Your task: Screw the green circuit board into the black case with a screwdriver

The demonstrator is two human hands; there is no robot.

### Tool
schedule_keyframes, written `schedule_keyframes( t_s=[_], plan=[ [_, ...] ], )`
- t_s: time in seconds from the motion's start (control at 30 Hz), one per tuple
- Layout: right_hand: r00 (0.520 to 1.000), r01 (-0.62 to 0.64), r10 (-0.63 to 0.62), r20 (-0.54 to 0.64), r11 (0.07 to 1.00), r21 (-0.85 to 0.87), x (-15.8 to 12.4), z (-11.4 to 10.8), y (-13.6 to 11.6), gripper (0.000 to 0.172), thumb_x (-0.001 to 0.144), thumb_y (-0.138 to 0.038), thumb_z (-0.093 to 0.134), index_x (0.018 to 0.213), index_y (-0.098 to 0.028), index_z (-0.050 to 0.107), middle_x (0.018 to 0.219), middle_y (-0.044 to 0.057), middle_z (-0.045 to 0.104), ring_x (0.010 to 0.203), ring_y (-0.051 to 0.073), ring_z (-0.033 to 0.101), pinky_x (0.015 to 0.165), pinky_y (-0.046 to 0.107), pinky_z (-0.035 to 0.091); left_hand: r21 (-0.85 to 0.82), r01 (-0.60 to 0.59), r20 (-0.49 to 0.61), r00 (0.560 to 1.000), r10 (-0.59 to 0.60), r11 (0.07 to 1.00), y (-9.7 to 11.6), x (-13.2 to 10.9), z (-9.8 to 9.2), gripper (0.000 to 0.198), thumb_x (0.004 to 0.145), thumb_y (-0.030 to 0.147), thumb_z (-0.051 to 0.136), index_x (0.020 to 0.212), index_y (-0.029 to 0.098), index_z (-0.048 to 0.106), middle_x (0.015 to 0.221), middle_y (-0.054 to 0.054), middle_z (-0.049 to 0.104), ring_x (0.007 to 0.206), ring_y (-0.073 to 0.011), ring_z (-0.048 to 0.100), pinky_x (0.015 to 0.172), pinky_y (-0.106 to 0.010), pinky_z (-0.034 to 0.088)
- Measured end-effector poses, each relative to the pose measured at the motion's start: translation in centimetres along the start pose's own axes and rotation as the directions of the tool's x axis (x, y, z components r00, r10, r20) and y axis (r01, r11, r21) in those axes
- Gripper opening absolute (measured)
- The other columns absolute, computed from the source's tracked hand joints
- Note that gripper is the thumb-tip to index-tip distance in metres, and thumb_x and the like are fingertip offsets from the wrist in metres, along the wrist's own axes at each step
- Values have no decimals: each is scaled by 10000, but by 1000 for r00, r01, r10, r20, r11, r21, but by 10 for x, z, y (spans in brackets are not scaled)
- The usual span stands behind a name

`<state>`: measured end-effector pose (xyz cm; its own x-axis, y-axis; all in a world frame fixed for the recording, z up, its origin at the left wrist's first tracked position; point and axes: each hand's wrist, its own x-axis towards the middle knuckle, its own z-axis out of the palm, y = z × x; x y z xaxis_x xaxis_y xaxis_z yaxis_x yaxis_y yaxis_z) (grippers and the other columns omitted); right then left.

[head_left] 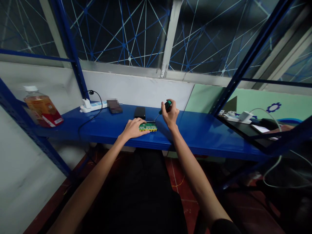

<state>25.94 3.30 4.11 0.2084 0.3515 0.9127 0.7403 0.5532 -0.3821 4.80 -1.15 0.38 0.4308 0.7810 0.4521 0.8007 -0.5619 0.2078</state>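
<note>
My left hand [134, 128] grips the left end of a green circuit board [149, 126] with a yellow row of ports along its near edge. The board lies on the blue shelf top [192, 130]. In my right hand [172, 115] is a screwdriver [168, 104] with a green and black handle. It is held tilted, and its thin shaft slopes down to the left. The tip reaches the far right edge of the board; whether it touches a screw is too small to tell. Just behind the board sits a black box-like piece [139, 112].
A drink bottle [44, 107] stands at the left end. A white power strip [94, 106] with a black cable [89, 122] lies near a blurred dark object [114, 106]. Blue uprights [70, 45] frame the shelf. At far right, another person's hand [282, 128] is near a second power strip [237, 117].
</note>
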Motion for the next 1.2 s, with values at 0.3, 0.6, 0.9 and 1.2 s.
schedule_keyframes(
  t_s=[0.3, 0.6, 0.9, 1.2],
  plan=[
    [1000, -2, 2, 23, 1000, -9, 1, -2, -4, 303, 930, -471, 505, 1060, -206, 573, 617, -9, 580, 514, 136, 551, 556, 285, 415, 5, 20, 3, 1000, -20, 1000, 0, 1, 1, 559, 808, 621, 644, 1224, 247, 636, 1305, -83, 630, 1198, -310, 573, 968, -440, 433],
    [999, -25, 25, 45, 1000, 1, 1, -4, -6, 332, 925, -492, 495, 1075, -209, 580, 638, 3, 591, 541, 148, 562, 579, 301, 432, -23, 14, 7, 1000, -14, 1000, -2, 2, 2, 564, 807, 632, 635, 1225, 252, 645, 1286, -73, 637, 1190, -317, 566, 982, -448, 426],
    [998, 8, -9, 55, 1000, 12, 0, -3, -7, 340, 928, -502, 489, 1067, -203, 570, 627, -15, 564, 520, 130, 530, 559, 283, 408, -29, 12, 6, 1000, -12, 1000, -1, 1, 1, 568, 809, 631, 636, 1218, 237, 641, 1281, -75, 636, 1196, -319, 564, 981, -453, 428],
    [982, 68, -73, 174, 997, 35, 2, 0, -6, 394, 978, -381, 348, 1284, -190, 509, 777, 41, 634, 643, 163, 595, 649, 312, 469, -42, 1, -1, 1000, -1, 999, -3, 2, 3, 554, 811, 626, 637, 1214, 246, 644, 1279, -72, 640, 1187, -314, 571, 987, -458, 430]
  ],
)
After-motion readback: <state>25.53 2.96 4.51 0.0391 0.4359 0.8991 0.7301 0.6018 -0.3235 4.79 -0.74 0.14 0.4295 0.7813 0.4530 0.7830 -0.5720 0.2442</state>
